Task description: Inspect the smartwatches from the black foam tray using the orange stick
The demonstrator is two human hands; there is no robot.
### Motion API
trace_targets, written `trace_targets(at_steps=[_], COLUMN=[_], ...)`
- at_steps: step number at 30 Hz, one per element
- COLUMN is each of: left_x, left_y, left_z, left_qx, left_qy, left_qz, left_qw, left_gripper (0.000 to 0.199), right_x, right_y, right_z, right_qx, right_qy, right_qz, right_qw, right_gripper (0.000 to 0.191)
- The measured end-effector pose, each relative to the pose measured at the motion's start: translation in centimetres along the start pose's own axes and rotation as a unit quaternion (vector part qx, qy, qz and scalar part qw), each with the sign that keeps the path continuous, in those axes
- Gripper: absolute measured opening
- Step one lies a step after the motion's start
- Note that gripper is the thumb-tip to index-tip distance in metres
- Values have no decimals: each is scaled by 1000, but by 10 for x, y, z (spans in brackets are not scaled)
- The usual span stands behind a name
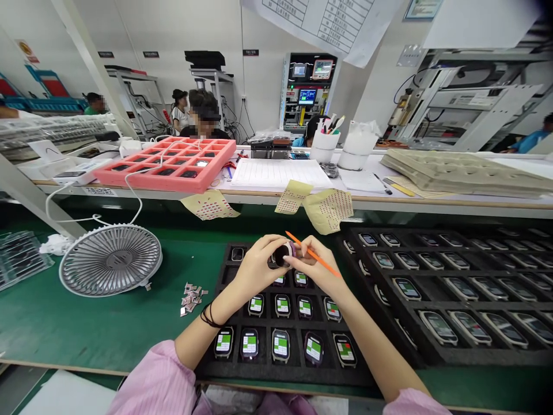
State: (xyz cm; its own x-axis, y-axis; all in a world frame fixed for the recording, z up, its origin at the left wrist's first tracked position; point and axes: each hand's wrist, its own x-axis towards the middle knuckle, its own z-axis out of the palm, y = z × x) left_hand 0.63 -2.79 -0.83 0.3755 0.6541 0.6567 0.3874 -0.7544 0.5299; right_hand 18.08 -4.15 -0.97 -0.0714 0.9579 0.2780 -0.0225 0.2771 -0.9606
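Above the far part of a black foam tray (pixel 270 360), my left hand (pixel 258 262) is closed round a dark watch case (pixel 283 253) with a purple edge. My right hand (pixel 317 260) touches the same case with its thumb and also holds an orange stick (pixel 317 253), which slants down to the right. Rows of watches with lit green and white screens, such as this watch (pixel 281 344), lie in the tray's compartments. A few screens show a red patch, as on the watch (pixel 345 349) at the near right.
Black trays of watches (pixel 438 327) fill the right. At left stand a grey fan (pixel 111 259) and a pile of small pieces (pixel 190 298). The shelf ahead holds a pink foam tray (pixel 203 181), papers (pixel 279 173) and white cups (pixel 325 144). Several people are beyond.
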Motion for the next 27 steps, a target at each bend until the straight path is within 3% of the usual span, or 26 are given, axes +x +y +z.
trace_targets(at_steps=[8, 18, 27], left_x=[1, 2, 4], left_y=[12, 17, 15], left_z=[-8, -11, -18], left_qx=[-119, -129, -125], left_qy=[-28, -31, 8], left_qz=[-20, -29, -128], left_qw=[992, 991, 984], left_gripper=[47, 43, 46], right_x=[-1, -3, 0], right_y=[-8, -13, -12], right_z=[-1, -1, -7], right_qx=[87, 93, 125], right_qy=[-10, -5, 18], right_qz=[28, 41, 44], right_qw=[996, 995, 991], right_gripper=[48, 49, 44])
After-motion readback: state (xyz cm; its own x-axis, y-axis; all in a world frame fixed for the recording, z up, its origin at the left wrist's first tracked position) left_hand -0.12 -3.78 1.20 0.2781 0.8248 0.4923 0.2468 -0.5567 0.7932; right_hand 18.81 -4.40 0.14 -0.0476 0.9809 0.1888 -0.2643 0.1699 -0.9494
